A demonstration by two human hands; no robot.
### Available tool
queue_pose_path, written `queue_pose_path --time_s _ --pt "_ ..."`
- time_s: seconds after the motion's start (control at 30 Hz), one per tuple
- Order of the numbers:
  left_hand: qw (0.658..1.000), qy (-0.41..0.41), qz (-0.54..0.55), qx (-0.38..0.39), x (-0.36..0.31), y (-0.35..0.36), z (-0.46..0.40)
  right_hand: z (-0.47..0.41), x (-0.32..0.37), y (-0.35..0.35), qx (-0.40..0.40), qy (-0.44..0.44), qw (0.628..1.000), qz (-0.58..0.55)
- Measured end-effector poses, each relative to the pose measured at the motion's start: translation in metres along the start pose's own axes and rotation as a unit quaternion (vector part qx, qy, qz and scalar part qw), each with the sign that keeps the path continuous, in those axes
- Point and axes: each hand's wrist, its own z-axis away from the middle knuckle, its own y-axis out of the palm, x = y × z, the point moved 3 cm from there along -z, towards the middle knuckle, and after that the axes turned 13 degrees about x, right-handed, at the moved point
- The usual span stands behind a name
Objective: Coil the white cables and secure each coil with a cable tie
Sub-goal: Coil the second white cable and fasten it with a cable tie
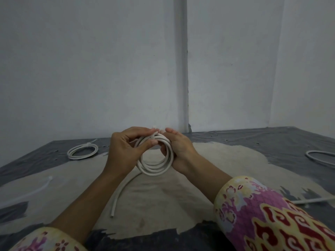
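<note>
White cable coil point(155, 160) held upright, loose tail trailing down (untied), tied coil point(82, 151) lying far left

No writing, label, brand, number or sign can be read anywhere here.
</note>
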Motion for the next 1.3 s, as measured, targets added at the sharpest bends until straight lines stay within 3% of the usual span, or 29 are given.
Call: queue_pose_path --time_s 0.23,0.5,0.7,0.87,1.3 --pt "1.0 0.01 0.011 -0.002 -0.004 0.001 -0.002 -0.002 0.01 -0.002 0.096 -0.026 0.992 0.079" --pt "0.998 -0.02 0.059 -0.011 0.0 0.003 -0.003 -0.005 0.025 -0.017 0.107 -0.123 0.964 0.208" --pt "0.998 -0.026 0.052 -0.002 0.003 0.003 -0.001 0.003 0.027 -0.002 0.126 -0.172 0.922 0.323" --pt "0.999 -0.016 0.05 -0.003 -0.001 0.005 0.0 0.001 0.026 -0.007 0.101 -0.142 0.935 0.309" --pt "0.996 -0.037 0.075 0.015 -0.001 0.008 0.001 -0.002 0.027 -0.009 0.132 -0.119 0.941 0.288"
